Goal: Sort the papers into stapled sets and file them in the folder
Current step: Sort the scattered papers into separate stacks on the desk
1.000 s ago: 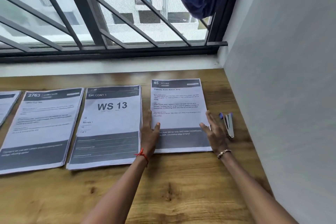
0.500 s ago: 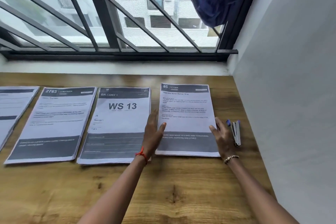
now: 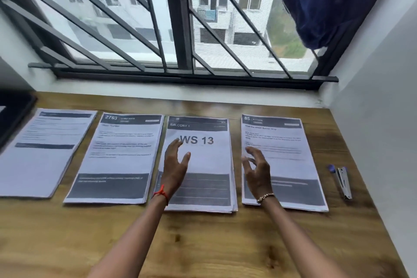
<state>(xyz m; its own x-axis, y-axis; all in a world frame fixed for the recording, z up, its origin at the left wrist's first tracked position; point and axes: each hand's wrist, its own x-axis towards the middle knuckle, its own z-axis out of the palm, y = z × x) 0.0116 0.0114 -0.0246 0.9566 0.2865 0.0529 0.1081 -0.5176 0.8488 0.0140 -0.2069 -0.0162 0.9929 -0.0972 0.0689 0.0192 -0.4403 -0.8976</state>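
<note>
Wooden tabletop (image 3: 225, 244) carries four paper stacks in a row, stapler (image 3: 343, 181) near its right edge. My left hand (image 3: 174, 165) and right hand (image 3: 257, 170), apart with fingers spread and holding nothing, have shifted from the 85 stack (image 3: 284, 156) toward the WS 13 stack (image 3: 209, 160); I judge that set gets squared next.

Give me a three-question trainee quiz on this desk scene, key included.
1. Which stack is the left hand over? A) the one headed 2763 B) the WS 13 stack C) the one headed 85
2. True or false: the stapler lies left of the WS 13 stack.
3. Fill in: ___ paper stacks lie in a row on the table.
Key: 1 B; 2 false, it lies far to the right; 3 four.
</note>
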